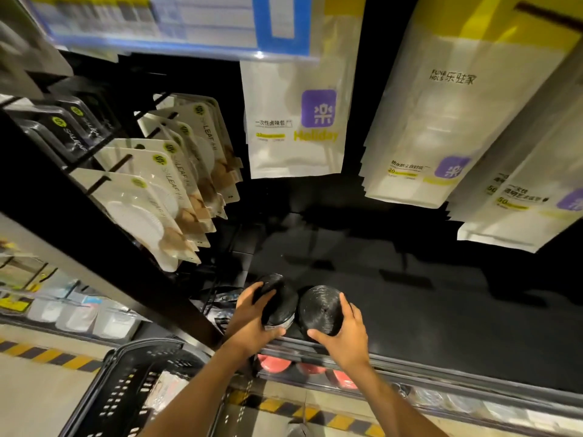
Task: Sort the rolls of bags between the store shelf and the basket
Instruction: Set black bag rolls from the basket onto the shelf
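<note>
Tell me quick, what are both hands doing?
Left hand: holding the left roll.
Right hand: holding the right roll.

Black rolls [320, 310], black shelf [410, 294], white hanging packets [295, 121] with purple logos; seemingly dark-grey basket [126, 373], yellow-black floor stripes [47, 354]

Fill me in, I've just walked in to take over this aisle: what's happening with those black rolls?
A person stands at the store shelf, holding one black roll of bags in each hand. The left hand grips the left roll and the right hand grips the right roll. The two rolls are side by side at the shelf's front edge. The black basket sits lower left. One picture cannot show whether the rolls are arriving or leaving.
</note>
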Motion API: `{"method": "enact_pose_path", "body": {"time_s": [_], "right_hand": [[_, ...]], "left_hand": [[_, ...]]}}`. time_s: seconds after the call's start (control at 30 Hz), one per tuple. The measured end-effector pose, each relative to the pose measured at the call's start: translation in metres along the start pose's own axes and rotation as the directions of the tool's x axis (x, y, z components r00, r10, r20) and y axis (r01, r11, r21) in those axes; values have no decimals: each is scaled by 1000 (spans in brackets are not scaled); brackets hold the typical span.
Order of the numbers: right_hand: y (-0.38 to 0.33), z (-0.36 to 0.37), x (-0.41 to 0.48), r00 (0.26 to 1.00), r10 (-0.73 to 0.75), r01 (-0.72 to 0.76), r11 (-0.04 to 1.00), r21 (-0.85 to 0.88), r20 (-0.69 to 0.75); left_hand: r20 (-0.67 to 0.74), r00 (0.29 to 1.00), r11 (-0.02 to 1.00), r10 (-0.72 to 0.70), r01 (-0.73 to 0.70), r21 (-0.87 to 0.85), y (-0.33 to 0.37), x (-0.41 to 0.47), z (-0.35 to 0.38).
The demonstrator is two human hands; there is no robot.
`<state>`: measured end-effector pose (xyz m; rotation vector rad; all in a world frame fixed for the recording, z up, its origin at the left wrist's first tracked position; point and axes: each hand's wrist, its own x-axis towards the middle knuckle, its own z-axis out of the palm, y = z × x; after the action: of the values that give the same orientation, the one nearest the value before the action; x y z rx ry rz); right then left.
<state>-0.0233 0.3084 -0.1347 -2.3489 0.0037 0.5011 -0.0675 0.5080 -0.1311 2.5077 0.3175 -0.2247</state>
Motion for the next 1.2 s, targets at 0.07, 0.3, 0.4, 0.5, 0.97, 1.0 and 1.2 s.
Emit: {"method": "enact_pose_path", "body": {"time_s": [0.07,0.3,0.4,0.5,0.97,1.0,1.2], "right_hand": [[0,1,1,1000,9,-9,1000,4,11],[2,-1,-2,999,-28,29,999,-43,40],[1,-1,-8,997,-80,83,987,-141,23],[-6,1,-20,988,-154,153,961,-232,11],[-39,81,-156,861,-406,497,798,-340,307],[-44,93,-164,843,-423,525,782,-337,331],[-81,158,-196,724,-477,668,666,-333,497]], "left_hand": [[18,1000,1000,4,-4,3,-6,0,1],[2,1000,1000,-20,20,8,-6,-9,4],[-15,999,996,-52,51,-68,-3,-20,5],[10,998,990,-54,55,-128,-1,-39,-1],[-94,988,991,-122,115,-72,-87,-205,-14],[-109,981,985,-163,155,-80,-99,-220,-15],[-182,916,931,-358,336,-142,-160,-295,-18]]}}
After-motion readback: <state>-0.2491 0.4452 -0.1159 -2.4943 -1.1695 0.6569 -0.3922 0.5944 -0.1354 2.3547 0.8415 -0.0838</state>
